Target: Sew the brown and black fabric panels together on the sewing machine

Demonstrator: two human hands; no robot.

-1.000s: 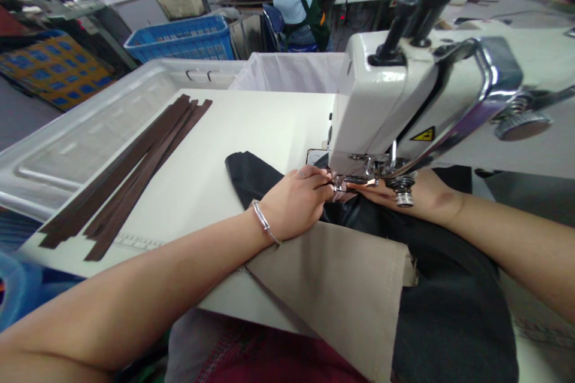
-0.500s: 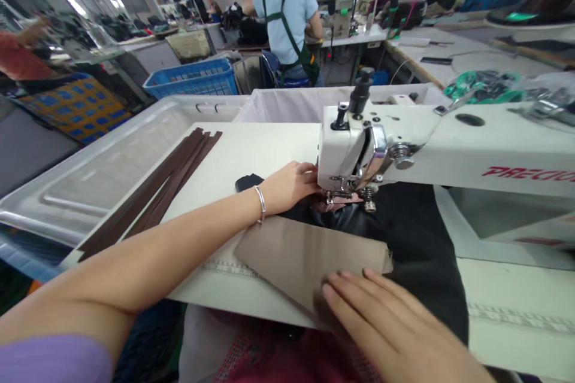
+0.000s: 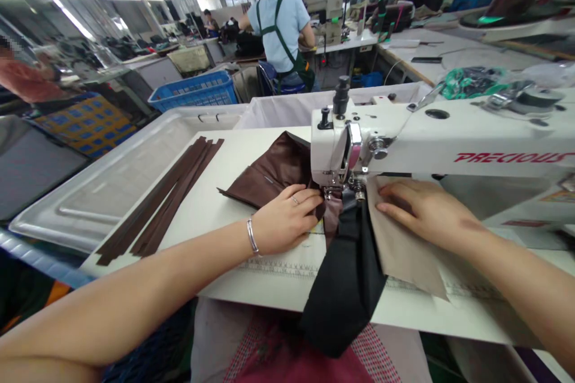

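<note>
Under the needle of a white sewing machine (image 3: 417,146) lie layered fabric pieces. My left hand (image 3: 290,215), with a ring and a bracelet, presses on the edge of brown fabric (image 3: 274,170) just left of the presser foot; its fingers are bent close together. Black fabric (image 3: 348,278) hangs from the foot over the table's front edge. On the right, my right hand (image 3: 422,209) holds the upper part of a beige piece (image 3: 406,251), thumb and fingers closed on it beside the needle area.
Dark brown strips (image 3: 166,200) lie at the table's left. Beyond are a clear plastic bin (image 3: 58,197), a blue basket (image 3: 195,93) and a seated person (image 3: 283,30) in a light blue shirt. Green-and-black bundled items (image 3: 476,81) sit behind the machine.
My right hand moved up and right to the machine, the beige piece turned and shifted right. Brown fabric now shows on the left; the black fabric has swung to the front edge.
</note>
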